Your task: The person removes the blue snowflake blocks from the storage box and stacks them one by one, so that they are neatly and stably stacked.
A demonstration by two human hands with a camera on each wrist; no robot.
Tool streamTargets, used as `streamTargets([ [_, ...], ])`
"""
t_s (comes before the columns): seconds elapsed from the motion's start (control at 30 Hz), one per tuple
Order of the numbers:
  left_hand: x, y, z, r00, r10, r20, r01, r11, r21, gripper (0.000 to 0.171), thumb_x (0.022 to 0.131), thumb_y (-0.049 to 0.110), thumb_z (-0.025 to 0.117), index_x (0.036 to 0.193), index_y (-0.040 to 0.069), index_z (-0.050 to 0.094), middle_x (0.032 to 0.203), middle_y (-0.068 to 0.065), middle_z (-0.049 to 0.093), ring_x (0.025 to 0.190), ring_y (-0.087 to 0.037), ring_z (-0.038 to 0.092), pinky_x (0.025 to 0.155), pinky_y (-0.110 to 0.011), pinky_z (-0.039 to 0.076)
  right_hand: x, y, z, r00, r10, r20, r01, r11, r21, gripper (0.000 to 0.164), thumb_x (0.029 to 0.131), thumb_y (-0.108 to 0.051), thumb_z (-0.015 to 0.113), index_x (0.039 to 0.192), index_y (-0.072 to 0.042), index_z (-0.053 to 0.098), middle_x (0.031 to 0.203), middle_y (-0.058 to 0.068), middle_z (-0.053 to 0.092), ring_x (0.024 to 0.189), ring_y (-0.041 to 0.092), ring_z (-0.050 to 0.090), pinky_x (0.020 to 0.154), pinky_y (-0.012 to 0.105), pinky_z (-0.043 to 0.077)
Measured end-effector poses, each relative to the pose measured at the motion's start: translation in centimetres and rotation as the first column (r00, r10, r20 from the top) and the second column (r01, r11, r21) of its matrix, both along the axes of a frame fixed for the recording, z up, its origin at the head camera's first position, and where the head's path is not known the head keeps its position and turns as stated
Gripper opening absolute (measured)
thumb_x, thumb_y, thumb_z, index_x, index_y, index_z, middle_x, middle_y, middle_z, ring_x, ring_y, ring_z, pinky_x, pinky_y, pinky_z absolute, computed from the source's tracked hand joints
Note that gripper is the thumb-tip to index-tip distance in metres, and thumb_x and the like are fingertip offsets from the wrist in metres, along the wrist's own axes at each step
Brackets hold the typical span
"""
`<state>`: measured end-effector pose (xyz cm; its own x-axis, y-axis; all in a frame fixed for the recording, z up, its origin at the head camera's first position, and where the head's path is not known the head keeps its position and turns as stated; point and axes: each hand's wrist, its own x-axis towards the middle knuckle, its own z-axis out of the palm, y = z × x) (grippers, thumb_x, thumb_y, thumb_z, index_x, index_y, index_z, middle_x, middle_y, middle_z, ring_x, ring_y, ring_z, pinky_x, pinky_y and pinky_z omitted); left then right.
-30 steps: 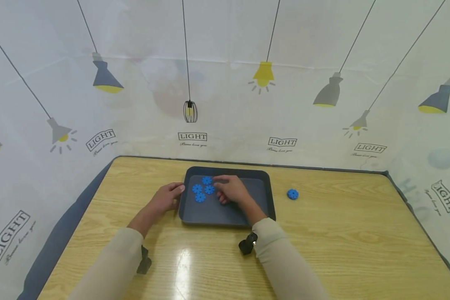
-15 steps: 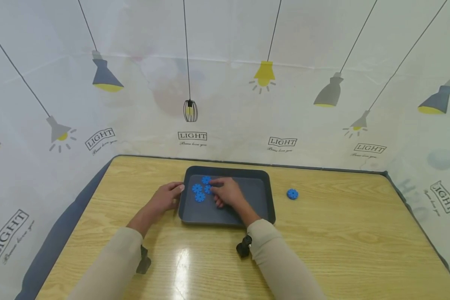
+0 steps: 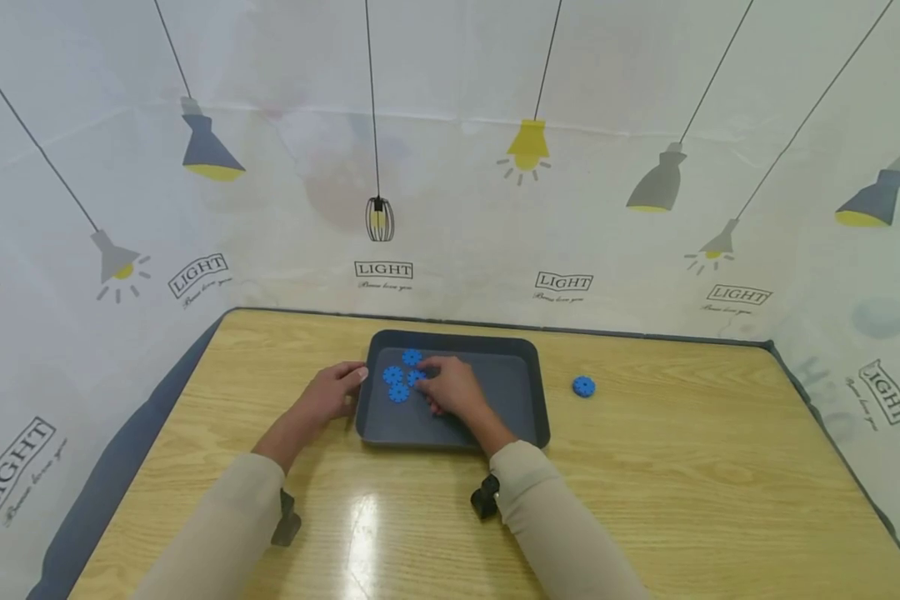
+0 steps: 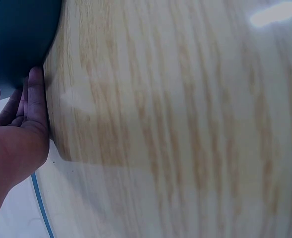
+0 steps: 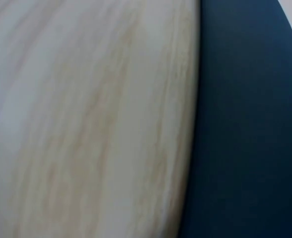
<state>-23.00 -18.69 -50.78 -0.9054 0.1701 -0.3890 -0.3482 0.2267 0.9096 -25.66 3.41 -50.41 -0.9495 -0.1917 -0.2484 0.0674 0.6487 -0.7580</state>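
So, your right hand [image 3: 456,392] pinches a blue disc [image 3: 415,379] between thumb and forefinger — down in the dark tray [image 3: 457,340], beside three more discs [image 3: 398,392]. Your left hand [image 3: 330,390], fingers [image 4: 36,96] fairly straight, touches the tray's left side — and a thicker blue piece [image 3: 583,387] lies on the table [image 3: 682,467] rightward.

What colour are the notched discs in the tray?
All four notched discs are blue; the head view shows them best.
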Motion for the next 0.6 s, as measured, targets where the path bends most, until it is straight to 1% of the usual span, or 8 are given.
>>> streamTargets([
  [0.13, -0.1, 0.0, 0.0, 1.000, -0.004, -0.001, 0.004, 1.000, -0.009, 0.055, 0.105, 0.035, 0.041, 0.149, 0.002, 0.034, 0.139, -0.023, 0.049, 0.126, -0.033, 0.049, 0.099, -0.042, 0.050, 0.0, -0.1, 0.2, 1.000, -0.011, 0.008, 0.011, 1.000, 0.019, 0.032, 0.088, -0.015, 0.072, 0.119, -0.012, 0.065, 0.058, 0.003, 0.063, 0.042, 0.010, 0.056, 0.041, 0.024, 0.051],
  [0.27, -0.1, 0.1, 0.1, 1.000, -0.002, 0.002, 0.002, 1.000, -0.013, 0.055, 0.105, 0.036, 0.042, 0.149, 0.002, 0.035, 0.138, -0.022, 0.050, 0.126, -0.033, 0.049, 0.100, -0.042, 0.050, 0.0, 0.1, 0.2, 1.000, -0.019, 0.002, 0.019, 1.000, 0.004, 0.028, 0.087, -0.014, 0.074, 0.111, -0.008, 0.061, 0.059, 0.004, 0.064, 0.043, 0.011, 0.057, 0.043, 0.025, 0.052],
  [0.43, 0.0, 0.0, 0.2, 1.000, 0.003, 0.000, -0.003, 1.000, -0.013, 0.055, 0.105, 0.036, 0.041, 0.149, 0.003, 0.035, 0.138, -0.022, 0.049, 0.126, -0.032, 0.049, 0.100, -0.042, 0.050, -0.1, 0.5, 0.0, 1.000, -0.005, 0.009, 0.005, 0.998, -0.056, 0.022, 0.089, -0.017, 0.072, 0.100, -0.005, 0.056, 0.063, 0.006, 0.064, 0.046, 0.013, 0.058, 0.044, 0.026, 0.052],
  [0.6, 0.0, 0.0, 0.2, 1.000, 0.006, -0.003, -0.006, 1.000, 0.005, 0.055, 0.105, 0.033, 0.042, 0.149, 0.000, 0.034, 0.139, -0.024, 0.048, 0.127, -0.034, 0.049, 0.099, -0.042, 0.050, -0.1, 1.1, -0.1, 0.998, 0.011, 0.057, -0.003, 0.991, -0.135, 0.020, 0.092, -0.018, 0.069, 0.094, -0.006, 0.053, 0.063, 0.005, 0.063, 0.046, 0.012, 0.057, 0.044, 0.025, 0.051],
])
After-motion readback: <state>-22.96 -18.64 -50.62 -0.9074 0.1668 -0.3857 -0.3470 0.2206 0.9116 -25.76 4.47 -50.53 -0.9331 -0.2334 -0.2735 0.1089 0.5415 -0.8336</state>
